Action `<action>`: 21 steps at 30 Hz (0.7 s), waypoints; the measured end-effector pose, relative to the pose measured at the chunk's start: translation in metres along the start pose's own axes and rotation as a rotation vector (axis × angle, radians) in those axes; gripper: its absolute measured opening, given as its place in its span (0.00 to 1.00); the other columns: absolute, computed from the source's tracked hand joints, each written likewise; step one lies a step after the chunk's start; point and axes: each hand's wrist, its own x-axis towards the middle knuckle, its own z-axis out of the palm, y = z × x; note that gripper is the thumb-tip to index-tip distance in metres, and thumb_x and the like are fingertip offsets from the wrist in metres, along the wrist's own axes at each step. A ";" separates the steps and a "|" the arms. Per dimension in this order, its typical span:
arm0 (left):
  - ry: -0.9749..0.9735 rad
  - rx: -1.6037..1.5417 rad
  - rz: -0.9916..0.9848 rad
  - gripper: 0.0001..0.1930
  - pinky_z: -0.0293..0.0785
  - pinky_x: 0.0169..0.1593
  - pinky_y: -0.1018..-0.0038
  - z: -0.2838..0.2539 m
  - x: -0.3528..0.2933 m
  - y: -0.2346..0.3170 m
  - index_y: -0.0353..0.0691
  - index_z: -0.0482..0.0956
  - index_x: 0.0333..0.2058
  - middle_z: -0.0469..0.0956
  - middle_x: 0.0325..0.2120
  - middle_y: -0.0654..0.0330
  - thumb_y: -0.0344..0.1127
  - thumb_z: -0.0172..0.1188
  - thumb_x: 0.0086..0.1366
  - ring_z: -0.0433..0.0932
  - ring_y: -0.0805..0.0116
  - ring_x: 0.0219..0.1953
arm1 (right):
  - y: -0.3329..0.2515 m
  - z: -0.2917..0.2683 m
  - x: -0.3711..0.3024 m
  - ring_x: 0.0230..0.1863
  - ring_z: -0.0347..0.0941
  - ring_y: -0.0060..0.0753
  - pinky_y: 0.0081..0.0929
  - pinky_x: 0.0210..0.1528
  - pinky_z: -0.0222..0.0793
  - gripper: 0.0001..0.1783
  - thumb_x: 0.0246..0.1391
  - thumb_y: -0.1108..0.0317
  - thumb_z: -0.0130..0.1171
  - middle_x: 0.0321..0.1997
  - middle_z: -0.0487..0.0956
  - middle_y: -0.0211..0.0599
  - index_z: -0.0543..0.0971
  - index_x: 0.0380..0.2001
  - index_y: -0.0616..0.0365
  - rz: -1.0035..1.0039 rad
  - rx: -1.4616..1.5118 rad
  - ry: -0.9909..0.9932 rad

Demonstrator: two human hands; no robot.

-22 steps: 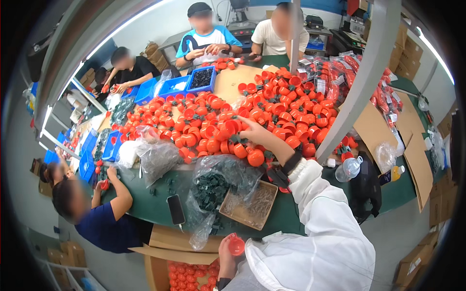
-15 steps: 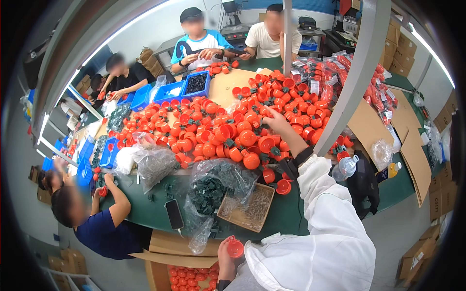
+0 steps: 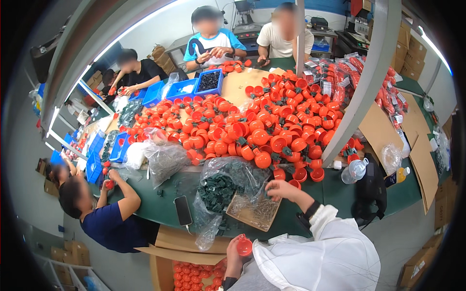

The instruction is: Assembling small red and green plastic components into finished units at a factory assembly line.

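My left hand (image 3: 235,257), at the near table edge, is closed around a red round cup (image 3: 244,247) with its open mouth turned up. My right hand (image 3: 285,191) hovers over the right corner of a shallow cardboard tray (image 3: 272,217) holding many small metal pieces. Its fingers are half curled and slightly apart, and nothing shows between them. Beside the tray lies a clear plastic bag (image 3: 208,232) full of dark green plastic clips (image 3: 216,191). Beyond both hands spreads a large heap of red cups (image 3: 262,137), many with dark green clips attached.
A phone (image 3: 183,211) with a cable lies left of the clip bag. A water bottle (image 3: 354,171) and a black bag (image 3: 371,191) stand at right. A metal post (image 3: 361,92) rises there. Below the table edge, a carton (image 3: 160,271) holds red cups. Several co-workers sit around the table.
My right hand has come back from the red heap to the tray, its pointing finger now curled. The left hand still holds the cup. The whole view has shifted slightly.
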 end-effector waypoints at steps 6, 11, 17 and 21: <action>0.031 -0.043 -0.029 0.14 0.72 0.43 0.70 0.003 -0.003 -0.003 0.30 0.68 0.43 0.74 0.37 0.51 0.30 0.41 0.61 0.75 0.62 0.39 | 0.052 0.000 -0.006 0.21 0.72 0.20 0.15 0.23 0.66 0.11 0.45 0.68 0.56 0.26 0.73 0.28 0.71 0.35 0.56 0.112 0.076 0.102; 0.012 -0.027 -0.047 0.14 0.72 0.43 0.70 -0.001 0.000 -0.010 0.30 0.68 0.43 0.74 0.37 0.53 0.31 0.41 0.61 0.75 0.63 0.39 | 0.056 0.000 -0.001 0.15 0.71 0.23 0.17 0.18 0.65 0.10 0.44 0.71 0.52 0.22 0.72 0.29 0.70 0.33 0.59 -0.032 -0.008 0.063; -0.056 0.016 -0.082 0.15 0.71 0.45 0.71 0.016 -0.002 0.002 0.30 0.67 0.44 0.74 0.38 0.51 0.32 0.41 0.62 0.75 0.63 0.40 | 0.052 -0.007 0.002 0.10 0.69 0.24 0.17 0.11 0.62 0.10 0.44 0.73 0.51 0.20 0.71 0.30 0.70 0.33 0.60 -0.008 -0.003 0.038; -0.225 0.026 0.017 0.16 0.70 0.45 0.72 0.028 0.015 0.001 0.30 0.66 0.45 0.74 0.38 0.50 0.32 0.40 0.62 0.75 0.63 0.41 | 0.051 -0.003 0.002 0.10 0.69 0.24 0.17 0.12 0.62 0.09 0.44 0.73 0.50 0.20 0.71 0.29 0.69 0.33 0.59 -0.029 0.006 0.033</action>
